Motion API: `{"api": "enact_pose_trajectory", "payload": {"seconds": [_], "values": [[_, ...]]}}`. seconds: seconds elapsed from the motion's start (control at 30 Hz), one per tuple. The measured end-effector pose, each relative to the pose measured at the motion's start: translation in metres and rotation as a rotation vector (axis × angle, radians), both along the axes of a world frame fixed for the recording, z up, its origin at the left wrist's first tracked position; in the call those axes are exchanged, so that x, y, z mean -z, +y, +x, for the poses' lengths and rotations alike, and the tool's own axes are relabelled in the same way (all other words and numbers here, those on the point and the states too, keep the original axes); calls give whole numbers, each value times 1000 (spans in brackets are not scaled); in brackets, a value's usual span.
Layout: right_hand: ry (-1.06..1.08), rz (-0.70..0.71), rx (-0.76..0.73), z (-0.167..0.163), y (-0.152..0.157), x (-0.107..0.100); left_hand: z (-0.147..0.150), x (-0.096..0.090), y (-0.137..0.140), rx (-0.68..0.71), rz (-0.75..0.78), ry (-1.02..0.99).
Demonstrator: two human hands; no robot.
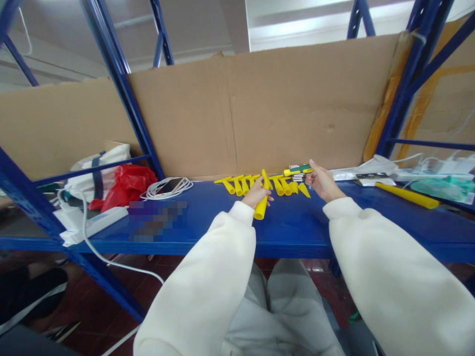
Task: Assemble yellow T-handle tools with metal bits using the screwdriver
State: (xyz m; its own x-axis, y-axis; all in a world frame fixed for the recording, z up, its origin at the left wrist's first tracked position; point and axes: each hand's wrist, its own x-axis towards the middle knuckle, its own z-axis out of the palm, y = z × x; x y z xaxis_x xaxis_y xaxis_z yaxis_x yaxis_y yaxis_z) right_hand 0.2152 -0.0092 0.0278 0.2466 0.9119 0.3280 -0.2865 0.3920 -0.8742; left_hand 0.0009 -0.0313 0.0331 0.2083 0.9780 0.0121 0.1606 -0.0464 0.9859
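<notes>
My left hand is closed around a yellow tapered tube, held tilted over the blue shelf with its wide round end toward me. To its right, my right hand pinches one end of a slim green-and-yellow stick, its yellow tip pointing left; its exact kind is unclear. Behind my left hand lies a row of similar yellow tubes with flat crosspieces. Small yellow pointed pieces lie between my hands. Just below the stick are small white-and-dark pieces, too small to name.
Cardboard walls the back between blue posts. At left are a coiled white cable, a red plastic bag and a white power strip. A long yellow tube and a green translucent bag lie at right.
</notes>
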Motion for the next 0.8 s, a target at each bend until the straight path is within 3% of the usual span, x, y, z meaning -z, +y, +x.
{"api": "enact_pose_trajectory", "payload": {"seconds": [0.3,0.5,0.8], "values": [[-9,-95,62,-3,-5,-4,-2,8,12,-7,23,-29],[-22,-99,84,-6,-6,-6,0,9,12,-28,122,-130],[-57,-125,145,-4,-3,-4,-2,11,19,-238,55,-189]]}}
